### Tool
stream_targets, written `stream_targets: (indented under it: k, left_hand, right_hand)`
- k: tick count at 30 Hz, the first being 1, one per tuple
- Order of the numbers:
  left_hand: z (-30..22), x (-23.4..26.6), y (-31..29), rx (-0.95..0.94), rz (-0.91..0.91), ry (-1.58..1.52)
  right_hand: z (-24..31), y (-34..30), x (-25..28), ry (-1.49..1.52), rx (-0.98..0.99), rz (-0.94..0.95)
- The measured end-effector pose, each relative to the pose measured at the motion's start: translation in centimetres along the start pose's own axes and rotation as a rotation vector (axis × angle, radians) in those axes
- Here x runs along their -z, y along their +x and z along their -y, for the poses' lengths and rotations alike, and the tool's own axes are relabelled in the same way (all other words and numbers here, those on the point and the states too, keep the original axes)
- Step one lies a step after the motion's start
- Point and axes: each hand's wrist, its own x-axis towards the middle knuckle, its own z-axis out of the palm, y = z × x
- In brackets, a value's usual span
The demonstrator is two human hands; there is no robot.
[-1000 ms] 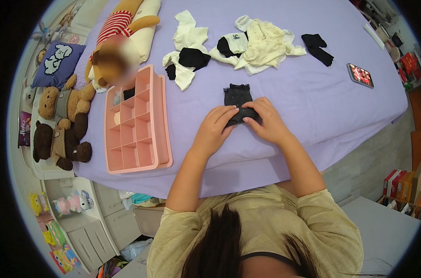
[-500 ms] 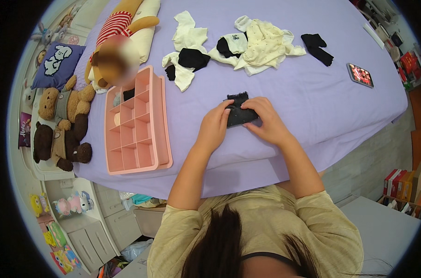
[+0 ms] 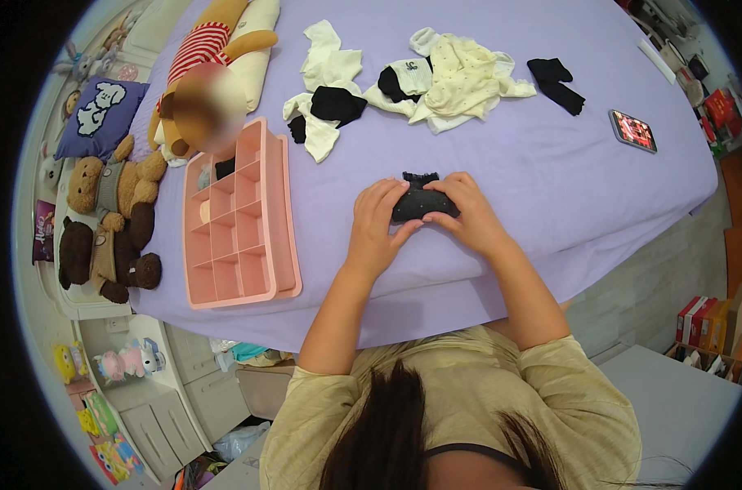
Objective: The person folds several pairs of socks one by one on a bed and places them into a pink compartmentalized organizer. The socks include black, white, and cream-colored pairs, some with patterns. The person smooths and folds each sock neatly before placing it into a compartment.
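A black sock (image 3: 422, 204), partly folded into a short thick bundle, lies on the lavender bedsheet (image 3: 330, 220) in front of me. My left hand (image 3: 377, 219) grips its left end, thumb at the near edge and fingers on top. The right end is held by my right hand (image 3: 471, 214) in the same way. The cuff sticks out beyond the bundle on the far side. To the left stands a pink divided organizer box (image 3: 286, 220). A grey bundle (image 3: 205, 176), a black bundle (image 3: 225, 168) and a beige bundle (image 3: 205, 212) sit in its compartments.
Beyond my hands lie white and black socks (image 3: 335, 104), a cream garment pile (image 3: 461, 82) and a separate black sock (image 3: 556, 85). A phone (image 3: 633, 131) rests at the right. Plush bears (image 3: 113, 184) and a large plush toy (image 3: 207, 51) line the left side.
The flat black sock has been folded over toward a thicker, rounder bundle, with less of the cuff showing. My left thumb has moved from its top to its near edge.
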Motion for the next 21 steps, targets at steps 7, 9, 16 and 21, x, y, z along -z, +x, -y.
stream_targets:
  k: [7,9,16,21]
  left_hand:
    - [0.6,0.0,-0.3,0.102,0.041,-0.121]
    - [0.5,-0.1,-0.2,0.111,0.043,-0.106]
    - [0.5,-0.9,1.5,0.276,0.102,-0.141]
    - [1.3,-1.7,2.4,0.320,0.048,-0.055]
  right_hand:
    - [0.1,-0.1,0.0,0.040,-0.111,0.032]
    - [0.2,0.0,0.0,0.034,-0.122,0.032]
    - [0.2,0.3,-0.4,-0.084,0.088,-0.109]
    - [-0.2,0.4,-0.1,-0.155,0.224,-0.004]
